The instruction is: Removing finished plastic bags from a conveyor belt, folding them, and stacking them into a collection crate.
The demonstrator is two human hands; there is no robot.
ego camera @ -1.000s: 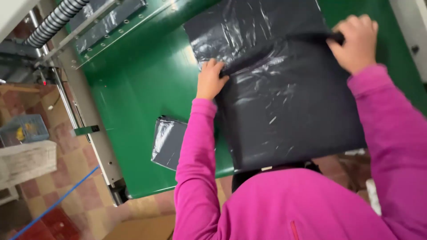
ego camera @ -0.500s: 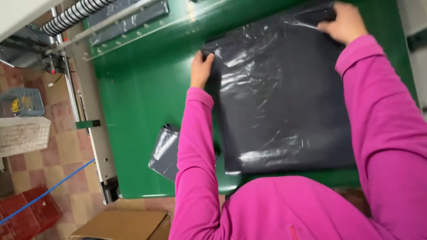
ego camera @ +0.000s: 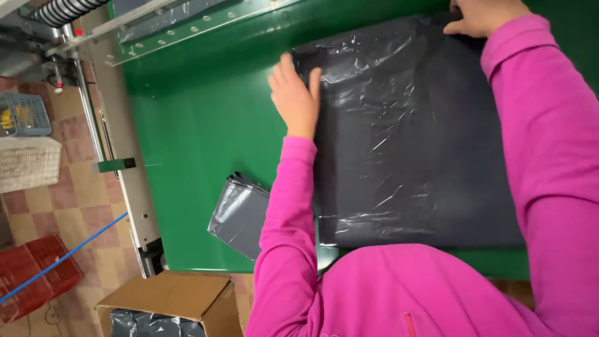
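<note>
Head view, the only one I've got: my left hand (ego camera: 296, 100) lies flat and open on the left edge of the black bag (ego camera: 405, 137), fingers together and pointing up the table, palm pressing, gripping nothing. The bag is spread wide on the green table (ego camera: 187, 156), its near edge just short of my chest.

To do this well, I reckon the palm wants to sweep outward with even pressure, pushing wrinkles to the edge instead of bunching the film (it's thin and crinkly, so a light touch).

My right hand (ego camera: 483, 14) is up at the top corner, half cut off by the frame; it rests on the bag's far edge, but whether it pinches it I cannot tell. Both arms reach forward, pink sleeves (ego camera: 549, 125) stretched long, the left elbow over a folded stack (ego camera: 240, 215).

A cardboard box (ego camera: 168, 299) sits below the table edge.
</note>
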